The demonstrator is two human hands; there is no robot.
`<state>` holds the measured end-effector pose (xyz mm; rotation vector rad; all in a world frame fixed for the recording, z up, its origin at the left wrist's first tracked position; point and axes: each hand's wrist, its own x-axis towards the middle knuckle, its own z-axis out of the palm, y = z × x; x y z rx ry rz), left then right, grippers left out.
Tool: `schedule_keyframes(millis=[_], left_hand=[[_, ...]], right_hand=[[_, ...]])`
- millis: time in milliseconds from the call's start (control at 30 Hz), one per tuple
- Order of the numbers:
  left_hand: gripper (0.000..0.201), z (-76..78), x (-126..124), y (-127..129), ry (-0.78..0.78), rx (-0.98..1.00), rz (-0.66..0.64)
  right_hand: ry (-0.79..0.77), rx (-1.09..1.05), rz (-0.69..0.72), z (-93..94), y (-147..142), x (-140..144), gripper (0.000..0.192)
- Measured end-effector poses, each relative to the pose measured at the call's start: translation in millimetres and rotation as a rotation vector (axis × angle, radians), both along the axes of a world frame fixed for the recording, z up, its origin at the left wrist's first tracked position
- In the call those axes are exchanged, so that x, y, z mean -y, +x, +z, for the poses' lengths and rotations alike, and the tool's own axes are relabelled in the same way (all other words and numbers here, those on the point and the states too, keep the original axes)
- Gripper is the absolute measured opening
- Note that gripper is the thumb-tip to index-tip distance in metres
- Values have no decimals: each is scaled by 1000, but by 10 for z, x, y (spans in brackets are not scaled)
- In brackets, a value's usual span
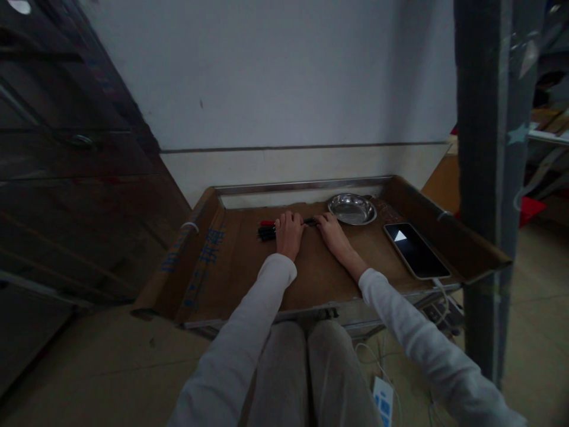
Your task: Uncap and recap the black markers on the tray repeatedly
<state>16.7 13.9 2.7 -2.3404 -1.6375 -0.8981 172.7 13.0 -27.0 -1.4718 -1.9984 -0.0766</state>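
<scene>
Several dark pens (265,233) and a red one (267,223) lie in a bundle on the cardboard-lined table (249,273). My left hand (290,232) is closed over this bundle, and the pen ends stick out to its left. Between my two hands, a black pen end (310,221) shows. The fingers of my right hand (329,230) are bent onto that black piece. Just beyond my right hand stands a round, shallow metal dish (352,209).
A phone (416,250) with a white charging cable (441,293) lies at the table's right. Cardboard flaps (444,231) rise along the sides. A wrapped post (482,178) stands at the right, a pale wall (275,83) behind. A power strip (383,398) lies on the floor.
</scene>
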Motion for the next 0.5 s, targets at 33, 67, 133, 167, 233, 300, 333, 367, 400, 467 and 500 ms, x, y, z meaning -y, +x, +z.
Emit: schedule_keyframes(millis=[33,67,133,167,233,300,333,367,400,467,500], left_hand=[[9,16,10,-15,1,2,9],[8,34,23,-36,3,6,14],[8,70,57,-100,10,6,23],[8,87,79,-144,12,-4,24],[8,115,129,-255,10,-35,36],[8,135,189,-393,14,-59,68],[9,141,221,-469,17,-67,83],[10,144,254,-550,19,-73,87],[11,145,287,-633,18,-72,89],[12,141,345,-798,-3,-77,86],[12,136,368,-875,-19,-77,81]], right_hand=[[-1,9,-2,-2,2,-5,38],[2,16,-7,-3,3,-8,37],[19,22,-19,3,5,-8,35],[31,22,-23,10,5,-5,33],[54,28,-28,32,4,5,29],[56,52,-33,60,0,15,26],[44,70,-36,74,-3,18,25],[25,88,-40,87,-6,20,24],[4,101,-43,97,-11,21,24],[-30,112,-49,113,-21,25,23],[-38,116,-55,119,-27,28,23]])
